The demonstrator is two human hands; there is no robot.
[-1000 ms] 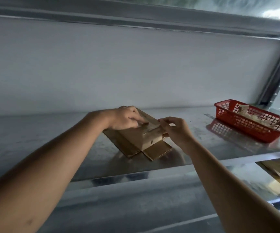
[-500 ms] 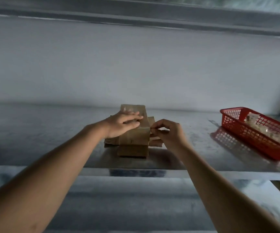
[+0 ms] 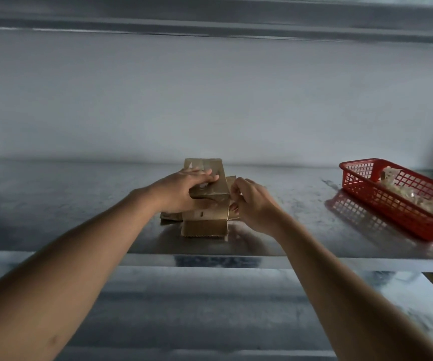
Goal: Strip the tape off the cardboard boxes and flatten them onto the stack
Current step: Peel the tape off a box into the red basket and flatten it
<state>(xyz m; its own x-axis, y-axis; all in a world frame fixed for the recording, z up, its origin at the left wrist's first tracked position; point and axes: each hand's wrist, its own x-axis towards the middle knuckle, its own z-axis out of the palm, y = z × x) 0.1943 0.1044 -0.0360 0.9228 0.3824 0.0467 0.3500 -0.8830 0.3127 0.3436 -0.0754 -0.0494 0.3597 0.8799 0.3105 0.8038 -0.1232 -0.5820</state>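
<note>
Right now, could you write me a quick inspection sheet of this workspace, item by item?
Surface: shiny metal shelf, scuffed and reflective.
Job's things: small cardboard box on flattened cardboard; its near flap lies open.
Clutter: red basket at right, holding pale crumpled scraps.
Hands: left hand grips the box; right hand pinches at its right edge, what it pinches is too blurred to tell.
Cables: nothing seen.
Surroundings: grey wall behind, another metal shelf below.
</note>
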